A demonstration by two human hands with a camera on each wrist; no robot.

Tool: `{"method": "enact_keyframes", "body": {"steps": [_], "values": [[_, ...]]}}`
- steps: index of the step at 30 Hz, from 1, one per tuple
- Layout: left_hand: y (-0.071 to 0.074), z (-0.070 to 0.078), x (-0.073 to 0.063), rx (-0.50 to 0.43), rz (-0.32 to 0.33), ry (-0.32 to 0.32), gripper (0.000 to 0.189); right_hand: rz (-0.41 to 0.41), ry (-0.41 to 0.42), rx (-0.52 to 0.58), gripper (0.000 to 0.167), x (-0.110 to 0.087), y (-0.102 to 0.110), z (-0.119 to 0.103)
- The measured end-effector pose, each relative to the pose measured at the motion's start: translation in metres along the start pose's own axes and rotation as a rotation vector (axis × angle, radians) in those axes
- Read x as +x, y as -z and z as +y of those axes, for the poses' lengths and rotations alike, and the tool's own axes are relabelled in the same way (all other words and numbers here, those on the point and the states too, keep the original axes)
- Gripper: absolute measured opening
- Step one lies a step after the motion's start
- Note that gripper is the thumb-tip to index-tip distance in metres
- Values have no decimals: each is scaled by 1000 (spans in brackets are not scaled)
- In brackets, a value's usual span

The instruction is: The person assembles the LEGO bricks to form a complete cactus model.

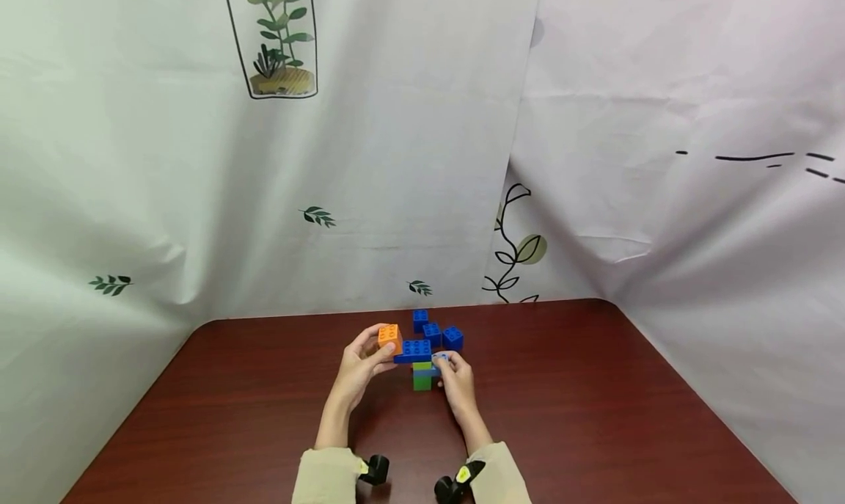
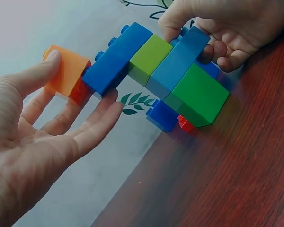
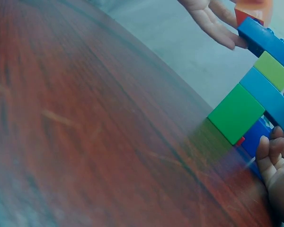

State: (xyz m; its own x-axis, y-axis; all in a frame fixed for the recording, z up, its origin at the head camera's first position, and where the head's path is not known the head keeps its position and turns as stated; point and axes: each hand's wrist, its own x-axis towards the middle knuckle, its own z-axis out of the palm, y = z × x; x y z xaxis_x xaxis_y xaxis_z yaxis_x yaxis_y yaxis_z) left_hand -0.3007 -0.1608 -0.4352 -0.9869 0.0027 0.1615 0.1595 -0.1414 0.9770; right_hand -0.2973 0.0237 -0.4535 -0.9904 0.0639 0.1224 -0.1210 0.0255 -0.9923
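Observation:
A small tower of toy building blocks stands on the table: a green block at the bottom, a light blue block over it, then a lime block and a long dark blue block on top. My left hand pinches an orange block between thumb and fingers, right at the left end of the dark blue block. Its lower fingers reach under that block. At the tower's right side my right hand pinches the jutting end of the light blue block, thumb on top and fingers beneath.
Behind the tower lie several loose blue blocks. A bit of a red block shows behind the green block. The brown table ends at a pale printed curtain at the back.

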Motion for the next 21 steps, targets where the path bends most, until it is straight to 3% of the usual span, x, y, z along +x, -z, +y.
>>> {"method": "enact_keyframes", "body": {"steps": [21], "values": [[-7, 0, 4, 83, 38, -4, 45, -10, 13, -2, 18, 1, 4, 1]]}}
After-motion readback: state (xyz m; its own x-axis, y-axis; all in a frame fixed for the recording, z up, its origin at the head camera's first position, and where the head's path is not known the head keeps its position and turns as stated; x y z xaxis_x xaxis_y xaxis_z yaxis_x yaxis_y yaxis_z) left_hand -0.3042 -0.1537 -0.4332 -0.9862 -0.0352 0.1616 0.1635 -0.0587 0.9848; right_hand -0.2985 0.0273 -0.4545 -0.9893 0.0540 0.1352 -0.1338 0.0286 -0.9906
